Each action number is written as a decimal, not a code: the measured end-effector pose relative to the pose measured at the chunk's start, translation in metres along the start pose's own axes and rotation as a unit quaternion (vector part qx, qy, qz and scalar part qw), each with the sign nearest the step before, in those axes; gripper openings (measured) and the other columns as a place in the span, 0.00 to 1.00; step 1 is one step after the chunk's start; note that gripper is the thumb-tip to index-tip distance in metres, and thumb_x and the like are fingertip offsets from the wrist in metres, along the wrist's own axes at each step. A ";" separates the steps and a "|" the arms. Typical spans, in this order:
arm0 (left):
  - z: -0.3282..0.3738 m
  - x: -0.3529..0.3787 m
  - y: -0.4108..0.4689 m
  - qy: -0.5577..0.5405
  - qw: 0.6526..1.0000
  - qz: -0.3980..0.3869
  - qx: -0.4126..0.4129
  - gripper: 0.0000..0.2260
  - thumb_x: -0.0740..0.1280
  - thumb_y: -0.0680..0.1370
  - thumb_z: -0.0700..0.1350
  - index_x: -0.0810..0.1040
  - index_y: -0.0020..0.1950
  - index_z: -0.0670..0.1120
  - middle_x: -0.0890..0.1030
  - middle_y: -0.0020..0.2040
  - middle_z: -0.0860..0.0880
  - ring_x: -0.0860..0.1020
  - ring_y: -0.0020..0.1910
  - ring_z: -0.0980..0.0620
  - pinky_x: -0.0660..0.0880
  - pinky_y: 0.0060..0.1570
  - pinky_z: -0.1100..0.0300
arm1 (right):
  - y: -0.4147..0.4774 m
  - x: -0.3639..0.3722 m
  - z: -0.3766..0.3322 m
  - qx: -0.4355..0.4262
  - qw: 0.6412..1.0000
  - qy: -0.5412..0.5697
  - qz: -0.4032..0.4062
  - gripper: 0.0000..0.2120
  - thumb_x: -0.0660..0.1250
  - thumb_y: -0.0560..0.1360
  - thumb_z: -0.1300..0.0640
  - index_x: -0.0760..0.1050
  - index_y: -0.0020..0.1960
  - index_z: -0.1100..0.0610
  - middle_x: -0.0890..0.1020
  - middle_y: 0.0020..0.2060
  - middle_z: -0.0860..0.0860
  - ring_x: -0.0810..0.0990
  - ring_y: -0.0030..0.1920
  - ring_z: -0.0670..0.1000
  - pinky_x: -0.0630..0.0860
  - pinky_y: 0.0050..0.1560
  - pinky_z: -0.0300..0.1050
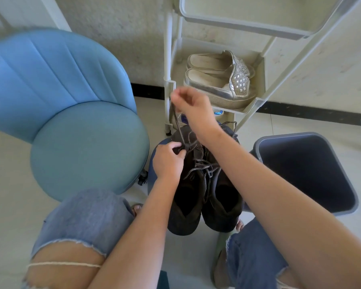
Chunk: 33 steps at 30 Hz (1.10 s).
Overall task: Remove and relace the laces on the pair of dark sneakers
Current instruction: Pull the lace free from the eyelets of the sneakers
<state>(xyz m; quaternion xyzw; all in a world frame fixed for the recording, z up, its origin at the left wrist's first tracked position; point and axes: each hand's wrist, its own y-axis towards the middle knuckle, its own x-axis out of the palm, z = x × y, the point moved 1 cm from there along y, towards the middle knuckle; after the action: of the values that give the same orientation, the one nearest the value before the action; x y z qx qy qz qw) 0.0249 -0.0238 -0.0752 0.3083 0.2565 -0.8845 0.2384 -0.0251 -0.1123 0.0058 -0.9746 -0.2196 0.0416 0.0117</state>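
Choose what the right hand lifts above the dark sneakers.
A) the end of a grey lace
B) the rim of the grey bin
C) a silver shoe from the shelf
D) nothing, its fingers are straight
A: the right hand pinches the lace, which runs taut down to the left sneaker.

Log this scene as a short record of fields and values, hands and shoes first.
right hand: raised, pinches the lace end, strand drawn upward
left hand: pinches the same lace where it meets the left sneaker
right sneaker: beside the left one, loose lacing tangled over both tongues
left of shoes: blue chair
right of shoes: grey bin
behind: silver shoes on a rack
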 end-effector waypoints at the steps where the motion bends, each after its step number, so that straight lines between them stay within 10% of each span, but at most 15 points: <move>1: 0.001 0.000 0.000 -0.011 1.000 0.002 0.004 0.14 0.66 0.77 0.52 0.79 0.62 0.51 0.80 0.58 0.50 0.78 0.52 0.51 0.68 0.44 0.62 | 0.001 0.000 -0.013 -0.018 0.998 0.056 -0.013 0.02 0.66 0.77 0.65 0.76 0.45 0.60 0.77 0.36 0.49 0.74 0.35 0.42 0.73 0.44 0.35; 8: 0.003 0.003 0.007 -0.193 0.977 0.041 -0.079 0.10 0.62 0.76 0.51 0.79 0.39 0.50 0.82 0.43 0.50 0.78 0.45 0.49 0.70 0.43 0.57 | 0.000 -0.019 0.021 0.045 0.979 -0.165 -0.108 0.15 0.65 0.78 0.61 0.74 0.64 0.59 0.81 0.58 0.54 0.79 0.57 0.51 0.72 0.65 0.46; 13: 0.015 -0.015 0.017 -0.465 0.867 0.124 -0.131 0.14 0.52 0.83 0.43 0.66 0.39 0.46 0.79 0.34 0.47 0.81 0.34 0.52 0.77 0.43 0.57 | -0.007 -0.039 0.067 0.148 0.816 -0.485 -0.278 0.47 0.75 0.69 0.47 0.50 0.78 0.54 0.53 0.77 0.56 0.54 0.75 0.60 0.56 0.74 0.58; 15: 0.025 -0.034 0.022 -0.507 0.835 0.181 -0.115 0.14 0.51 0.84 0.42 0.67 0.39 0.45 0.73 0.30 0.48 0.77 0.26 0.55 0.77 0.35 0.58 | -0.012 -0.042 0.074 0.182 0.813 -0.472 -0.289 0.51 0.75 0.69 0.48 0.44 0.79 0.54 0.49 0.78 0.54 0.55 0.76 0.59 0.57 0.74 0.55; 19: 0.022 -0.058 0.035 -0.515 0.802 0.276 -0.127 0.14 0.51 0.82 0.40 0.67 0.38 0.46 0.65 0.30 0.49 0.64 0.22 0.55 0.69 0.27 0.62 | -0.014 -0.036 0.073 0.198 0.850 -0.390 -0.293 0.48 0.73 0.71 0.53 0.45 0.79 0.53 0.58 0.76 0.53 0.62 0.73 0.55 0.61 0.73 0.51; 25: 0.004 -0.044 0.032 -0.345 0.901 0.227 -0.132 0.14 0.52 0.82 0.40 0.70 0.38 0.46 0.69 0.31 0.52 0.67 0.29 0.57 0.65 0.27 0.71 | -0.019 -0.036 0.073 0.162 0.849 -0.444 -0.238 0.34 0.66 0.75 0.60 0.56 0.77 0.55 0.68 0.71 0.56 0.69 0.69 0.57 0.68 0.67 0.49; 33: -0.001 -0.069 0.032 -0.410 0.826 0.363 -0.129 0.14 0.51 0.81 0.37 0.67 0.37 0.45 0.67 0.32 0.53 0.65 0.29 0.58 0.64 0.30 0.72 | -0.020 -0.032 0.074 0.169 0.832 -0.473 -0.234 0.32 0.62 0.77 0.62 0.54 0.78 0.55 0.70 0.70 0.58 0.71 0.67 0.59 0.69 0.66 0.54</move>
<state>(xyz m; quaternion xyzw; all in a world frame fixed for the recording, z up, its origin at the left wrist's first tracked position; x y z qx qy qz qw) 0.0922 -0.0295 -0.0395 -0.0456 0.1164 -0.7377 0.6634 -0.0693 -0.1077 -0.0641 -0.7382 -0.4096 0.5300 0.0801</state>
